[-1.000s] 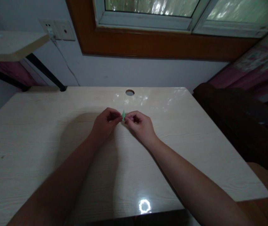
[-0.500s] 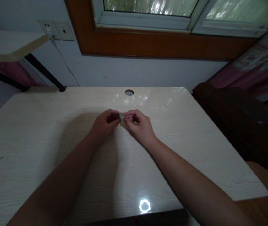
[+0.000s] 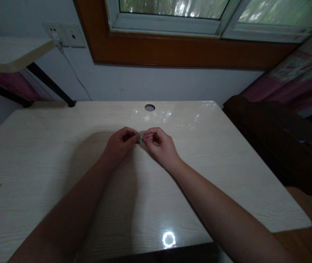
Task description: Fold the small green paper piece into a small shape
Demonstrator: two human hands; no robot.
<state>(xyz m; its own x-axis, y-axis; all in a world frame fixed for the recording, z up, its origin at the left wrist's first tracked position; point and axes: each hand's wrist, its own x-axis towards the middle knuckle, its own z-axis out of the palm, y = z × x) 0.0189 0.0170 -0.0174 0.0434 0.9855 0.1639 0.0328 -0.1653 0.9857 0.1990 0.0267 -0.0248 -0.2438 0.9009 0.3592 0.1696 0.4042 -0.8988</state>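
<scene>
A small green piece [image 3: 140, 138], perhaps folded paper, is pinched between my two hands over the middle of the desk. My left hand [image 3: 121, 143] closes thumb and forefinger on its left side. From the right, my right hand [image 3: 161, 144] grips it with thumb and fingertips, the other fingers curled. Fingers cover most of the piece, so its full shape is hidden. Below lies the pale wood-grain desk top [image 3: 213, 175], with my arms' shadows across it.
A round cable hole [image 3: 149, 107] sits near the desk's back edge. At the left, a raised shelf [image 3: 15, 58] stands on black legs [image 3: 51, 84]. A white cord [image 3: 75, 73] hangs from the wall socket [image 3: 55, 34]. Dark furniture [image 3: 260, 138] borders the right side.
The green piece has turned or been folded and shows less between my fingertips. My fingertips have shifted slightly left; both hands keep their pinch.
</scene>
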